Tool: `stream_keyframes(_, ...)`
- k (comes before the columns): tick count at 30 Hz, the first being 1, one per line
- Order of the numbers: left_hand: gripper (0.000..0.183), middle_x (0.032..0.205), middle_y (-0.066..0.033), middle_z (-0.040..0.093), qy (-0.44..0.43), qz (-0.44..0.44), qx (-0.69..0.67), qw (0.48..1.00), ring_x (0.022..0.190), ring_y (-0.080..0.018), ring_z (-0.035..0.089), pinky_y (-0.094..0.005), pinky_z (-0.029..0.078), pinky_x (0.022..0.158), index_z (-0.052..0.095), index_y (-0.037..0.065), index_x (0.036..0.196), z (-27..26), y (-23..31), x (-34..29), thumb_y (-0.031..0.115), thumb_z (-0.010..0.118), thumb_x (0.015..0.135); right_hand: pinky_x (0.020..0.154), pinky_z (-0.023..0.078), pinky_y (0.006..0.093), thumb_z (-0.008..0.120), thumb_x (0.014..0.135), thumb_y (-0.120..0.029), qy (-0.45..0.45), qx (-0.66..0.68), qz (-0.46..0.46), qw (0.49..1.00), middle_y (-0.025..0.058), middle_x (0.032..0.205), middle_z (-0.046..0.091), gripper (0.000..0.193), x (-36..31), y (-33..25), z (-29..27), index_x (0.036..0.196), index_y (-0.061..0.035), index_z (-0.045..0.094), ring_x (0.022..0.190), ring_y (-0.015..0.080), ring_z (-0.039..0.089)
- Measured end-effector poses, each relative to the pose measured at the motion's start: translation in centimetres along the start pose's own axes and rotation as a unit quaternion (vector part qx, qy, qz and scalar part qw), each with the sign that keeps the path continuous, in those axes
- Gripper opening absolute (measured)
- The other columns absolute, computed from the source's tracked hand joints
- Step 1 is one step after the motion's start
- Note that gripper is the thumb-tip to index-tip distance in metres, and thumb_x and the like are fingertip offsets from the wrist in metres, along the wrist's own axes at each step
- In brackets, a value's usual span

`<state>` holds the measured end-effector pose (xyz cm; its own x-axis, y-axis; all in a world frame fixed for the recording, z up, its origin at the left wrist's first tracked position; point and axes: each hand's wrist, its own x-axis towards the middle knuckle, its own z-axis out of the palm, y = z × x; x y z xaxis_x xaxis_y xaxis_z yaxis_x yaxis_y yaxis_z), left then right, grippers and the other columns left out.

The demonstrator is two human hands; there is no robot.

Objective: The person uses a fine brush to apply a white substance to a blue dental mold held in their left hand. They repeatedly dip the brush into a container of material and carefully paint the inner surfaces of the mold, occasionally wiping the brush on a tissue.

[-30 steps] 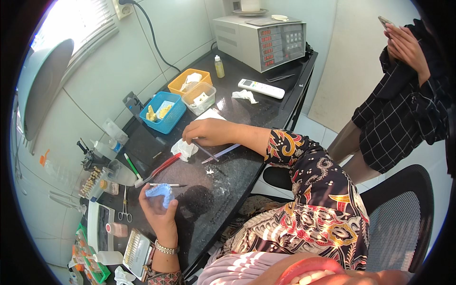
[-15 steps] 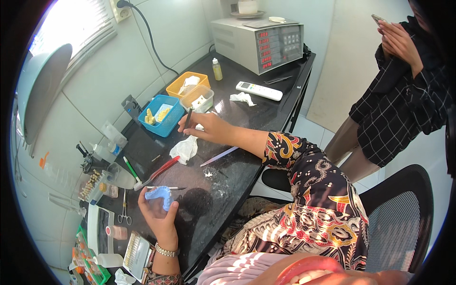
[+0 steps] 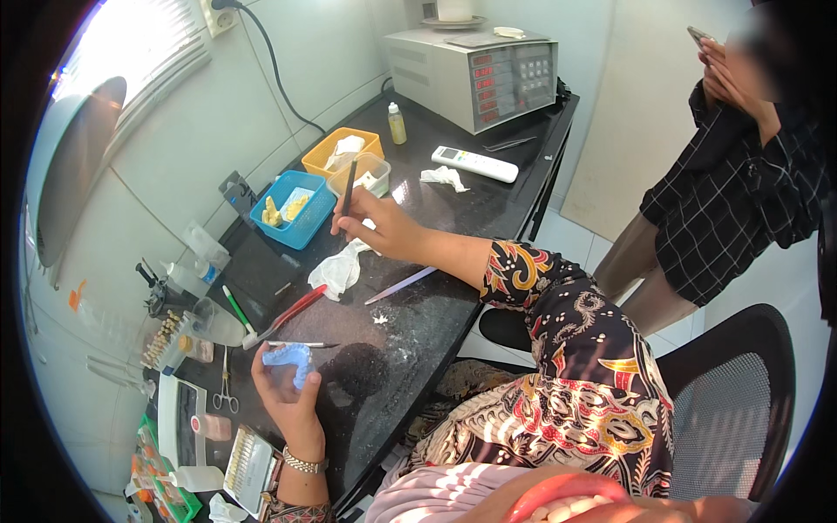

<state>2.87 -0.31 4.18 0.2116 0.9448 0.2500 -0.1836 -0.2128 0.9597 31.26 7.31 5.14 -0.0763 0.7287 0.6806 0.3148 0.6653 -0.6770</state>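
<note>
Between the thumb and fingers of my left hand (image 3: 292,408) is a blue horseshoe-shaped dental model (image 3: 295,356), held just above the black tabletop (image 3: 344,453). My right hand (image 3: 384,228), farther off, grips a thin dark pen-like stick (image 3: 350,187) that points up; what its lower end is like cannot be made out. Below the right hand lies a crumpled white tissue (image 3: 336,275). A red-handled tool (image 3: 296,311) and a lilac pointed tool (image 3: 401,285) rest between my hands. A slim metal instrument (image 3: 321,345) lies behind the blue model.
A blue basket (image 3: 301,235) with yellowish casts, an orange basket (image 3: 370,139) and a clear tub stand beyond my right hand. Scissor-handled forceps (image 3: 226,392) and a tooth shade box (image 3: 247,475) lie left. Farther back are a white remote (image 3: 475,164) and a grey machine (image 3: 427,74). Someone stands at right holding a phone.
The dark stick now rises higher above my right hand's fingers. My left hand and the blue dental model have shifted only slightly.
</note>
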Motion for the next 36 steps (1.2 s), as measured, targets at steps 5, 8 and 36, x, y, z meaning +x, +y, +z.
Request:
stream_keyframes(5,0.077,0.122,-0.0063,0.041,0.004,-0.006,0.009,1.0,0.106,-0.0191,0.049,-0.0308,0.042,0.09,0.034,0.009,0.133,-0.3,0.1,-0.2,-0.003,0.074,0.068,0.065,0.05,0.0257,0.045,0.096,-0.015,0.023,0.027,0.013,0.999,0.0088,0.086,0.063,0.019,0.2,-0.8,0.0,0.108,-0.0038,0.038,0.071,0.0124,0.06)
stream_keyframes(8,0.08,0.12,-0.0057,0.04,-0.01,0.013,0.017,1.0,0.105,-0.0187,0.049,-0.0307,0.043,0.09,0.034,0.01,0.133,-0.3,-0.3,0.1,-0.002,0.076,0.067,0.062,0.049,0.0249,0.043,0.096,-0.015,0.089,-0.004,-0.019,0.996,0.0087,0.083,0.063,0.019,0.7,-0.5,-0.7,0.109,-0.004,0.035,0.065,0.0122,0.06)
stream_keyframes(36,0.081,0.118,-0.0085,0.041,0.018,-0.006,0.012,1.0,0.104,-0.021,0.052,-0.0317,0.047,0.086,0.034,0.011,0.133,-1.5,-1.6,0.4,-0.002,0.077,0.066,0.075,0.05,0.0314,0.048,0.092,-0.008,0.093,0.054,-0.024,0.994,0.0123,0.1,0.053,0.015,0.2,0.7,0.0,0.104,-0.0074,0.038,0.081,0.0179,0.059)
